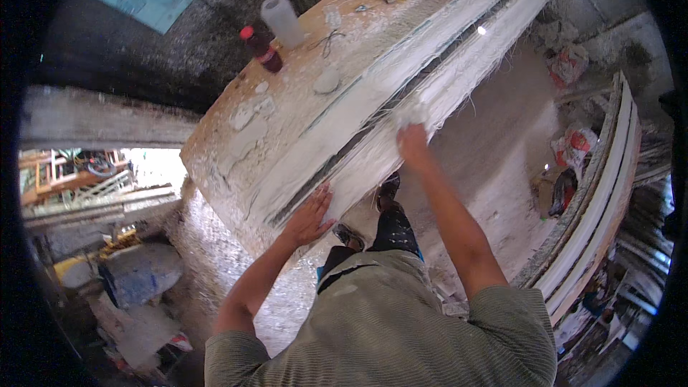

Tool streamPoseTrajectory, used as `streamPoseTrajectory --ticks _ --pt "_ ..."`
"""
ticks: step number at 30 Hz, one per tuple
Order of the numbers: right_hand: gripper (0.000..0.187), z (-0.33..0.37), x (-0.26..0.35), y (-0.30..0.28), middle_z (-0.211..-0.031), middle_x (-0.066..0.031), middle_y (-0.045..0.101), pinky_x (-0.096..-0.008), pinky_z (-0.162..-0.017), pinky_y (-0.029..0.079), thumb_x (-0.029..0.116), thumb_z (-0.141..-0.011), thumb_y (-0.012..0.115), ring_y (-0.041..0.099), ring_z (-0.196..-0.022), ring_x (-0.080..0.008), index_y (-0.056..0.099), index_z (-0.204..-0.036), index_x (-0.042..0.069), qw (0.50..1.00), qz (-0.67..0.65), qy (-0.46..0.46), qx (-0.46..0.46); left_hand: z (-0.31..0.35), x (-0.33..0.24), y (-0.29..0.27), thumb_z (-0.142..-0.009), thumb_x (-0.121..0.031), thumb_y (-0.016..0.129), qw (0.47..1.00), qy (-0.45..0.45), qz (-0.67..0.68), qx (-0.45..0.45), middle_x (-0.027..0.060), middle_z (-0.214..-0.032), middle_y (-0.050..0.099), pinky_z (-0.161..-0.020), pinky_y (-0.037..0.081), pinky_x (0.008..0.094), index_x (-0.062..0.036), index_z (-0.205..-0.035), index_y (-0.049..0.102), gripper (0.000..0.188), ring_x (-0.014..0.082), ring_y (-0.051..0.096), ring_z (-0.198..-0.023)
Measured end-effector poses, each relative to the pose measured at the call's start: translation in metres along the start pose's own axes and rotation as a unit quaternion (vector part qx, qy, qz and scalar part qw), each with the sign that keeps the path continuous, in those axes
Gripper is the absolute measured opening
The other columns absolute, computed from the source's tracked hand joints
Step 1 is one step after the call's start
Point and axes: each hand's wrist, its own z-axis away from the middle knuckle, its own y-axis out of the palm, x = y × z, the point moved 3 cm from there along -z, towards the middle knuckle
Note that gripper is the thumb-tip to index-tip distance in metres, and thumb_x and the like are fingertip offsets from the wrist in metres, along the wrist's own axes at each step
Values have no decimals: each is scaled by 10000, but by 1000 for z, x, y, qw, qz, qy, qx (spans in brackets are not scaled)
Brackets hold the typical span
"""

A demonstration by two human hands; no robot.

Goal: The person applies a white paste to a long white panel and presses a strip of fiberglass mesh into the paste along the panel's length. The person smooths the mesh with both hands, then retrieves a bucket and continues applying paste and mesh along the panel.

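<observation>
White strips (459, 75), two, long, frayed along the edge, lying side by side on the worktop (222, 125). Left grip (308, 216), released, laid flat at their near end; right grip (413, 145), grasping a blurred white wad (411, 112) farther along.
</observation>
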Motion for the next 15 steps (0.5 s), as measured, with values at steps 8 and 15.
streamPoseTrajectory --ticks 8,15 --pt "388 -5 -3 2 -1090 -240 628 -524 -932 471 336 -883 593 596 -1058 -417 695 -996 -21 984 -56 141 88 -197 -56 -32 -979 -425 471 993 78 26 -88 247 -1561 217 -1196 184 438 60 -1465 277 714 380 198 -1458" --pt "442 -99 -130 -62 -993 -263 613 -520 -867 485 354 -944 516 594 -960 -429 653 -962 -66 977 5 210 -31 -258 -100 -38 -974 -457 463 974 134 -62 -171 194 -1557 268 -1195 185 416 39 -1442 347 692 322 280 -1438"
